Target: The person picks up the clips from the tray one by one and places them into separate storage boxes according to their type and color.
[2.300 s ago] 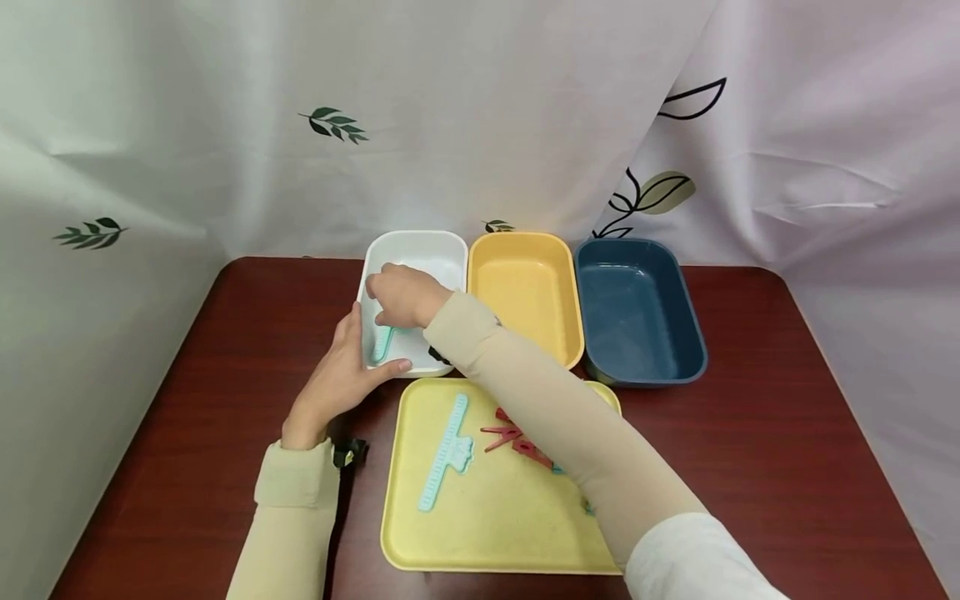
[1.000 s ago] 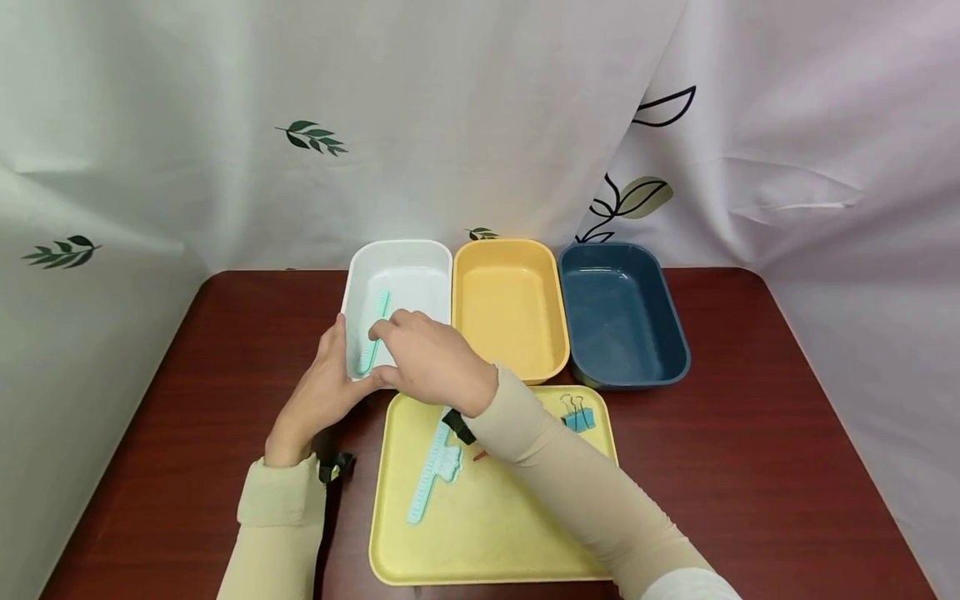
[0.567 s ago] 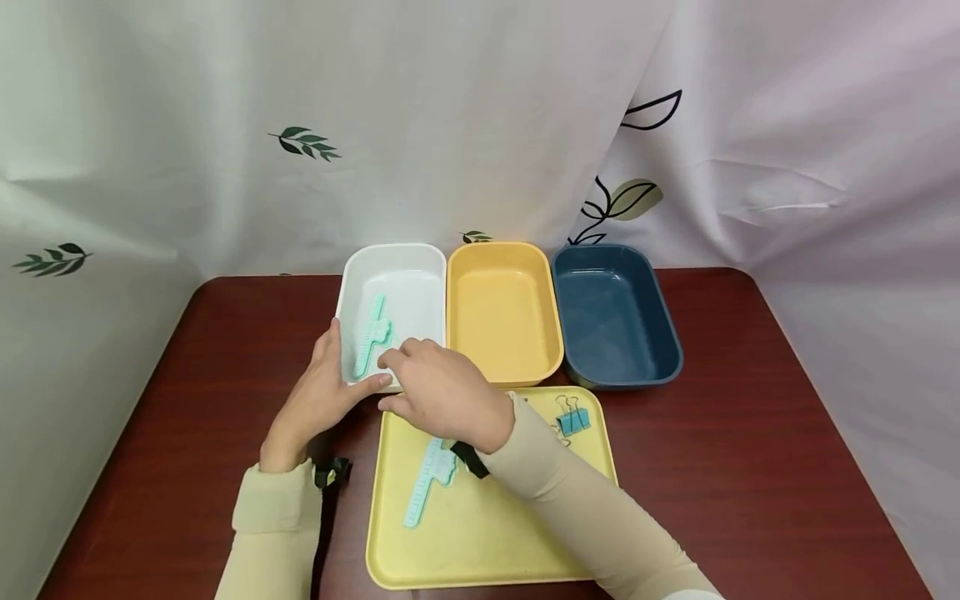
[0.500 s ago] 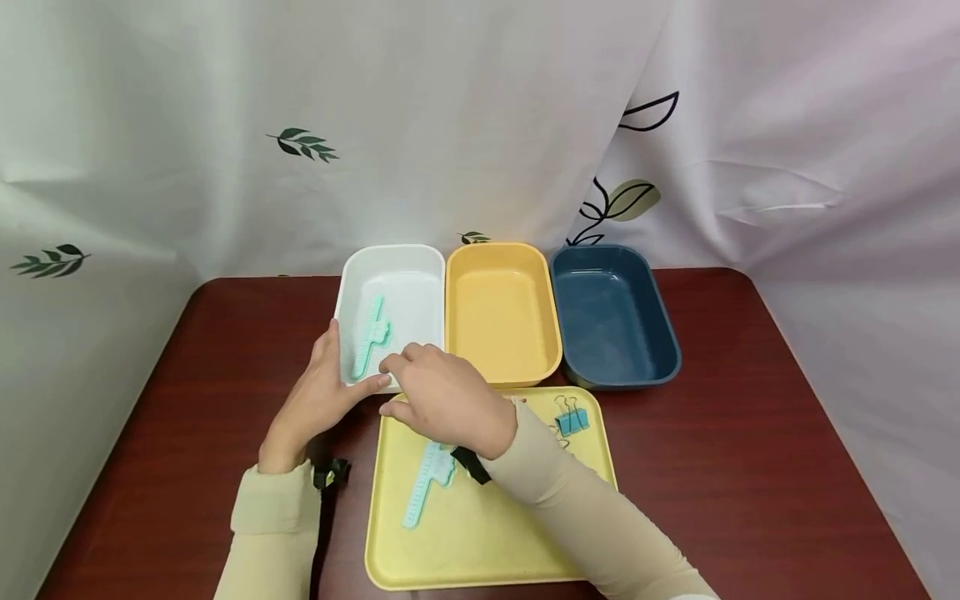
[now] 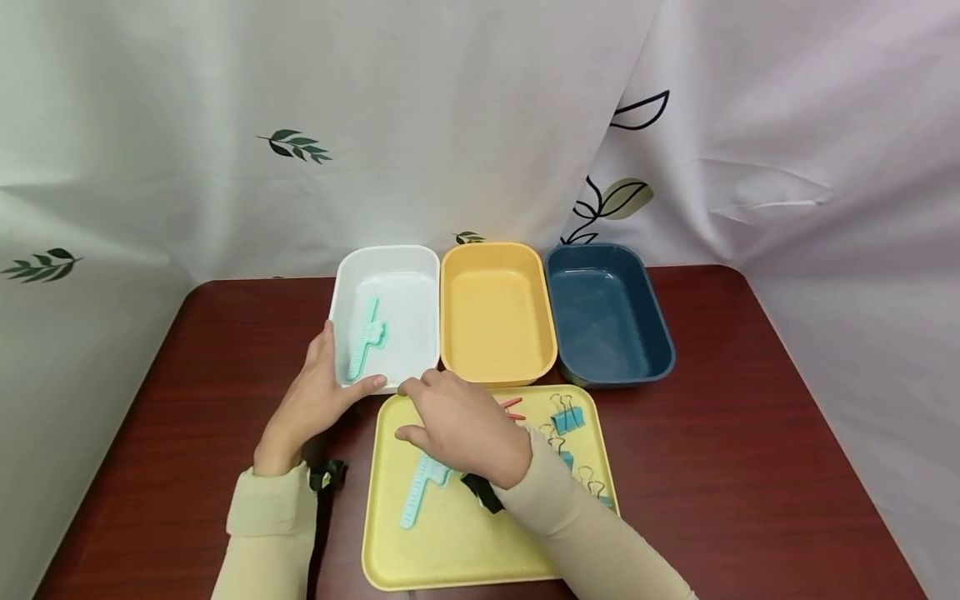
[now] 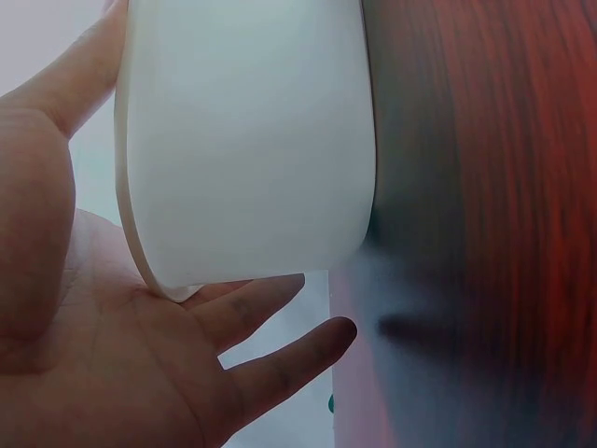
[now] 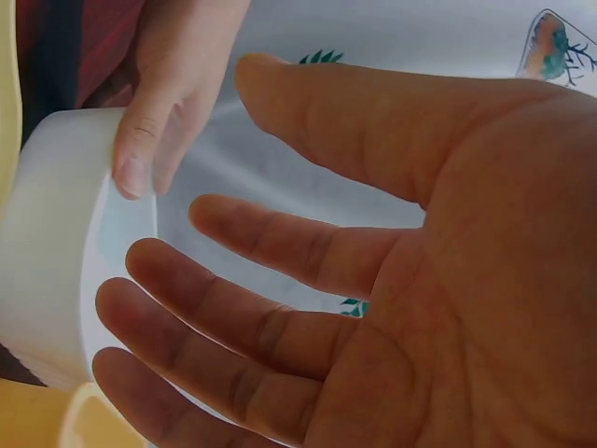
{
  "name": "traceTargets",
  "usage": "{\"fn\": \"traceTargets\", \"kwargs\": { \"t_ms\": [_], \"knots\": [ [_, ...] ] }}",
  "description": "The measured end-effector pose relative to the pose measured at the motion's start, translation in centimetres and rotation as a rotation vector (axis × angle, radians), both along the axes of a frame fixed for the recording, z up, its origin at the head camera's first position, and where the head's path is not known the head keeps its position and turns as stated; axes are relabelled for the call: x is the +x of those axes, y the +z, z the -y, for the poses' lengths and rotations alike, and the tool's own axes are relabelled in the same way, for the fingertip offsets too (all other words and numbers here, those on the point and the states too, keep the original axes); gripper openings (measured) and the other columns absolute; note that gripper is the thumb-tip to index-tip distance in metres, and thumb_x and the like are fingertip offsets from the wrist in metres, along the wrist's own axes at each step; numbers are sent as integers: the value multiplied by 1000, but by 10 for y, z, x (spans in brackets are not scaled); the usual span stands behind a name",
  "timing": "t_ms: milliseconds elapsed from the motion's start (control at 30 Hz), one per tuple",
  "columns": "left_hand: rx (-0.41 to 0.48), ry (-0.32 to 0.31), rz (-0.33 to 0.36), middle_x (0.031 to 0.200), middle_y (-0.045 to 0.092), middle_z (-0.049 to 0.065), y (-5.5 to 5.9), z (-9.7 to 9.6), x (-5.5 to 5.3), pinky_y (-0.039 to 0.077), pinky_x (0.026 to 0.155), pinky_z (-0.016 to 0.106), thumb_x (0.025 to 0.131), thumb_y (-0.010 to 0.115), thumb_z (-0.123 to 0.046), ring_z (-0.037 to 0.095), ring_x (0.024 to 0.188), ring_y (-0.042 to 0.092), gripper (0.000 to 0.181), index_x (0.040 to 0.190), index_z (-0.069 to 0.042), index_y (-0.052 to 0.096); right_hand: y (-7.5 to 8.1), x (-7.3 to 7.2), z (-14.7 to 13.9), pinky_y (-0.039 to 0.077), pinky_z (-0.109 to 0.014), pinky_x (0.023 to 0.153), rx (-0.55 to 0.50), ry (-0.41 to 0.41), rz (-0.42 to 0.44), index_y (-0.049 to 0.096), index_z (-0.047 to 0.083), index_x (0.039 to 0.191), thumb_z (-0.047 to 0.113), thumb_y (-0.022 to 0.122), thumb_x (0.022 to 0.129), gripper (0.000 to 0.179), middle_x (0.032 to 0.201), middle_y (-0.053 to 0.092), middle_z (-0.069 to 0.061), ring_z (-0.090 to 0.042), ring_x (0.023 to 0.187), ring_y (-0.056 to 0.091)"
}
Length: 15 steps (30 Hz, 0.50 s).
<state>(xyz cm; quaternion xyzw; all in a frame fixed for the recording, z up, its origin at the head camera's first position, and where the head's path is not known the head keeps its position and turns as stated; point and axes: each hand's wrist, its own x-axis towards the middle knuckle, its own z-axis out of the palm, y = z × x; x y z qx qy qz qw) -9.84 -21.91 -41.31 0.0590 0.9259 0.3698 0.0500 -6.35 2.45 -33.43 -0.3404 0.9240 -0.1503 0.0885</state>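
My left hand rests at the near left corner of the white bin, thumb on its front rim and fingers along its side. In the left wrist view, those fingers spread fairly straight beside the bin wall. A mint ruler-shaped clip lies inside the bin, toward its left. My right hand hovers over the yellow tray; the right wrist view shows its palm holding nothing, fingers loosely extended. Beneath it a second mint ruler-shaped clip lies on the tray, partly hidden.
An orange-yellow bin and a dark blue bin stand right of the white one. Several blue binder clips sit on the tray's right side. Part of a red clothespin shows behind the right hand. A curtain closes off the back.
My right hand has let go of the mint clip in the white bin and drawn back rightward over the tray. My left hand has stayed at the bin's corner.
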Motion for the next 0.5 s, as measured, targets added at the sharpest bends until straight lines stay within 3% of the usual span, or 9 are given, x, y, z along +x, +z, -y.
{"fn": "traceTargets", "kwargs": {
  "t_ms": [500],
  "knots": [
    [2, -2, 0, 164, 7, 22, 0, 0, 0, 39, 102, 65, 88, 73, -52, 43, 137, 36, 119, 160, -13, -14, -29, 9, -6, 53, -29, 84, -44, -81, 116, 64, 5, 129, 34, 71, 95, 45, 117, 65, -8, -19, 104, 62]
  ]
}}
